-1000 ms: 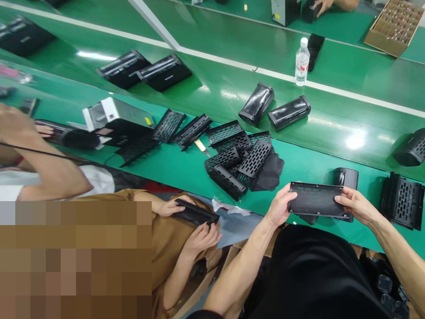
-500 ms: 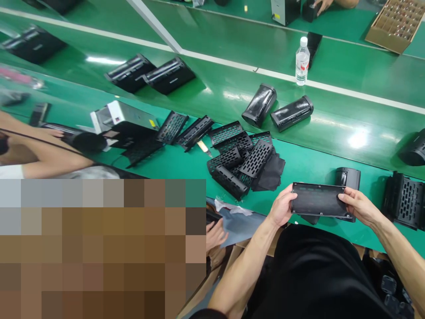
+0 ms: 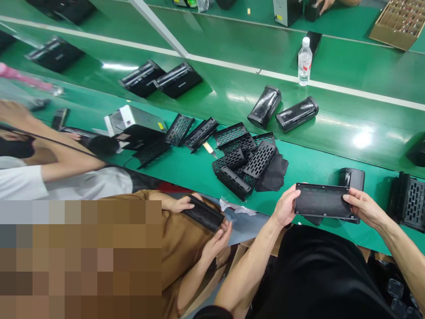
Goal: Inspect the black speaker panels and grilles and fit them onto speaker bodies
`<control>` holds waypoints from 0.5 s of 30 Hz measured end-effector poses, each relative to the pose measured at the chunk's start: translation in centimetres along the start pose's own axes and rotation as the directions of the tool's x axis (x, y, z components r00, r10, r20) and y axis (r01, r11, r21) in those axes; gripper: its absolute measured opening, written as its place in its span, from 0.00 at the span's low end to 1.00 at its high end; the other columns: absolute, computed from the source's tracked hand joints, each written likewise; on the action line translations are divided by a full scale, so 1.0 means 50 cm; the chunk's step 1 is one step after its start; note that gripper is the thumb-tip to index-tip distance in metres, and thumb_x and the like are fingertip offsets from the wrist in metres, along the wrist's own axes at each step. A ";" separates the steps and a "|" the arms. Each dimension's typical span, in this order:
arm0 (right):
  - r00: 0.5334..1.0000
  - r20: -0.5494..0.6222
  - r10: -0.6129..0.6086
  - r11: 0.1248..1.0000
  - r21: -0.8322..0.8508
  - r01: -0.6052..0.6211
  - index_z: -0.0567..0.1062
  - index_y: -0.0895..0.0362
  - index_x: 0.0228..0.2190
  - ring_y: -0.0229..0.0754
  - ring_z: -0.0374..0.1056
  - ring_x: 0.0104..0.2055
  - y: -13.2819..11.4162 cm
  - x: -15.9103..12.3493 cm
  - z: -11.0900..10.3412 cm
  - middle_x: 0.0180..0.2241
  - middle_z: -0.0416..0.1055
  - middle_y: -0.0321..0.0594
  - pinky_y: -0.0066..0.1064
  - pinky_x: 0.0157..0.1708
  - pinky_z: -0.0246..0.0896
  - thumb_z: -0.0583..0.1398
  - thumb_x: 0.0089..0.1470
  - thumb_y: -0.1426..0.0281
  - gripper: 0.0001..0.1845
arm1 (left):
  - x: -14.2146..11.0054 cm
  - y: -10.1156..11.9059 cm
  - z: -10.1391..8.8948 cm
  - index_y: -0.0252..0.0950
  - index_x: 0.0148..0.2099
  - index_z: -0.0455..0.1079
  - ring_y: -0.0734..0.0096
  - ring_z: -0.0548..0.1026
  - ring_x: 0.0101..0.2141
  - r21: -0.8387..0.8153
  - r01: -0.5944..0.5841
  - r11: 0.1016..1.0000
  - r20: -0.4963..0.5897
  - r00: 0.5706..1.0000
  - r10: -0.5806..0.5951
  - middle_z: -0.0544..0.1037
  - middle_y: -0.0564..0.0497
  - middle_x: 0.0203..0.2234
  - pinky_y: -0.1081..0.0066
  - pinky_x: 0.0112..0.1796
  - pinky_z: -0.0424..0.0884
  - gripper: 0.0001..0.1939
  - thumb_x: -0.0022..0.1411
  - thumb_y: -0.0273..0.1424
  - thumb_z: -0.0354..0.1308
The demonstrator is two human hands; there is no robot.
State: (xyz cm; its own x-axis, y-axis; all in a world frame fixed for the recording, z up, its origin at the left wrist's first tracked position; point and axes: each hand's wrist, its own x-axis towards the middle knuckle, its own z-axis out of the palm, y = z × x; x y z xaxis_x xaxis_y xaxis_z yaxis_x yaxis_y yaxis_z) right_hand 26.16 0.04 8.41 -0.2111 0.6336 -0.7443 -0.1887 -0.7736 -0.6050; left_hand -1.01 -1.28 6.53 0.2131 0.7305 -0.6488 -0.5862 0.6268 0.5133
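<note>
Between my hands is a black rectangular grille panel (image 3: 321, 201), its inner side up, with a dark mesh sheet lining it and small tabs along the edges. My left hand (image 3: 286, 205) grips its left end, thumb on top. At the opposite end my right hand (image 3: 364, 205) pinches the right edge. Partly hidden behind the panel, a black housing (image 3: 352, 176) stands on the green bench. To the left lies a pile of slotted black grilles (image 3: 259, 159), with black mesh sheets (image 3: 275, 176) beside it.
More slotted grilles (image 3: 413, 201) stand at the far right. Two black cylindrical speakers (image 3: 297, 114) and a water bottle (image 3: 304, 62) are on the green conveyor (image 3: 229, 75). At left, a co-worker's hands hold a black panel (image 3: 203, 213); another person's arm (image 3: 63, 146) reaches over the bench.
The view has shifted slightly, moving everything a little to the right. More of the co-worker's hands and black panel shows. My hands keep the same hold on the grille panel.
</note>
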 end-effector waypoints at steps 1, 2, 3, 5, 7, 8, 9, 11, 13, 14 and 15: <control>1.000 -0.005 0.001 1.000 0.002 -0.001 0.76 0.54 0.30 0.40 0.76 0.27 0.000 0.000 0.000 0.27 0.80 0.34 0.30 0.31 0.74 0.81 0.40 0.56 0.25 | 0.001 -0.001 0.000 0.32 0.48 0.81 0.54 0.81 0.46 0.004 -0.004 1.000 -0.007 1.000 0.004 0.86 0.44 0.41 0.69 0.42 0.71 0.24 0.49 0.39 0.73; 1.000 -0.007 0.001 1.000 0.001 -0.001 0.77 0.54 0.30 0.40 0.76 0.27 0.001 0.001 0.000 0.27 0.80 0.35 0.30 0.31 0.74 0.81 0.40 0.56 0.26 | 0.001 -0.002 0.001 0.32 0.48 0.81 0.54 0.81 0.46 0.006 -0.008 1.000 -0.014 1.000 0.008 0.86 0.44 0.41 0.70 0.41 0.71 0.24 0.50 0.39 0.73; 1.000 -0.005 -0.001 1.000 -0.003 0.001 0.77 0.54 0.31 0.40 0.76 0.28 0.001 0.001 0.001 0.28 0.80 0.35 0.30 0.31 0.74 0.81 0.40 0.55 0.26 | 0.002 -0.004 0.002 0.32 0.47 0.81 0.55 0.81 0.46 0.006 -0.012 1.000 -0.020 1.000 0.012 0.86 0.44 0.40 0.70 0.40 0.71 0.24 0.50 0.39 0.74; 1.000 0.006 -0.003 1.000 -0.010 0.003 0.78 0.54 0.32 0.40 0.76 0.28 0.001 0.002 0.001 0.29 0.81 0.36 0.30 0.31 0.74 0.81 0.40 0.55 0.26 | 0.003 -0.005 0.003 0.32 0.46 0.81 0.55 0.81 0.46 0.003 -0.021 1.000 -0.032 0.999 0.022 0.86 0.44 0.39 0.71 0.39 0.71 0.24 0.49 0.40 0.74; 1.000 0.021 -0.006 1.000 -0.009 0.006 0.79 0.54 0.33 0.40 0.77 0.29 0.001 0.003 0.001 0.30 0.82 0.37 0.30 0.33 0.75 0.81 0.40 0.54 0.26 | 0.003 -0.004 0.003 0.32 0.46 0.81 0.55 0.82 0.45 0.002 -0.028 1.000 -0.033 0.999 0.028 0.86 0.44 0.39 0.71 0.39 0.71 0.24 0.50 0.40 0.74; 1.000 0.027 -0.008 1.000 -0.007 0.008 0.80 0.54 0.34 0.41 0.77 0.30 0.001 0.003 0.001 0.31 0.82 0.37 0.31 0.34 0.75 0.81 0.41 0.54 0.26 | 0.003 -0.003 0.002 0.32 0.46 0.81 0.55 0.82 0.45 0.001 -0.028 1.000 -0.026 0.999 0.028 0.86 0.44 0.40 0.71 0.39 0.71 0.24 0.50 0.40 0.74; 0.999 0.030 -0.011 1.000 -0.004 0.012 0.80 0.54 0.35 0.41 0.77 0.30 0.001 0.004 0.000 0.32 0.83 0.38 0.31 0.34 0.75 0.81 0.41 0.54 0.26 | 0.003 -0.001 0.002 0.32 0.47 0.81 0.55 0.82 0.45 0.002 -0.025 1.000 -0.016 1.000 0.025 0.86 0.44 0.40 0.71 0.39 0.72 0.24 0.50 0.39 0.74; 0.999 0.033 -0.023 1.000 0.009 0.022 0.82 0.54 0.36 0.41 0.78 0.32 0.002 0.004 -0.003 0.33 0.83 0.38 0.31 0.36 0.76 0.81 0.42 0.55 0.25 | 0.002 0.001 -0.001 0.32 0.47 0.81 0.55 0.82 0.45 0.007 -0.014 1.000 0.006 1.000 0.014 0.86 0.44 0.41 0.70 0.39 0.72 0.24 0.49 0.38 0.73; 0.999 0.035 -0.030 0.999 0.026 0.029 0.82 0.55 0.37 0.40 0.77 0.31 0.004 0.005 -0.006 0.32 0.82 0.38 0.31 0.37 0.76 0.81 0.42 0.56 0.25 | 0.001 0.003 -0.003 0.32 0.48 0.81 0.55 0.82 0.44 0.015 -0.003 1.000 0.015 1.000 0.003 0.86 0.44 0.41 0.70 0.39 0.73 0.24 0.49 0.36 0.72; 0.999 0.034 -0.033 0.999 0.035 0.032 0.82 0.55 0.36 0.39 0.76 0.31 0.004 0.005 -0.007 0.32 0.82 0.37 0.31 0.36 0.75 0.81 0.42 0.56 0.24 | 0.001 0.003 -0.004 0.32 0.49 0.81 0.55 0.82 0.44 0.019 0.000 1.000 0.016 1.000 0.000 0.86 0.44 0.41 0.69 0.40 0.73 0.24 0.49 0.35 0.72; 0.999 0.033 -0.038 0.998 0.044 0.036 0.82 0.54 0.36 0.39 0.76 0.30 0.005 0.005 -0.008 0.31 0.81 0.37 0.30 0.35 0.75 0.81 0.43 0.56 0.24 | 0.001 0.003 -0.005 0.33 0.50 0.80 0.55 0.82 0.44 0.023 0.000 1.000 0.017 1.000 0.000 0.86 0.44 0.42 0.69 0.40 0.73 0.25 0.49 0.35 0.72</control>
State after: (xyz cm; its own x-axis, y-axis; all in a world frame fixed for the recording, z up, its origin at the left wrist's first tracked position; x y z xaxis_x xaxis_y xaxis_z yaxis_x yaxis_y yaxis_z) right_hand 26.43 -0.02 7.97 -0.2358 0.6622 -0.7113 -0.2378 -0.7489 -0.6185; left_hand -1.28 -1.24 6.45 0.2267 0.7349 -0.6392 -0.5679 0.6329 0.5262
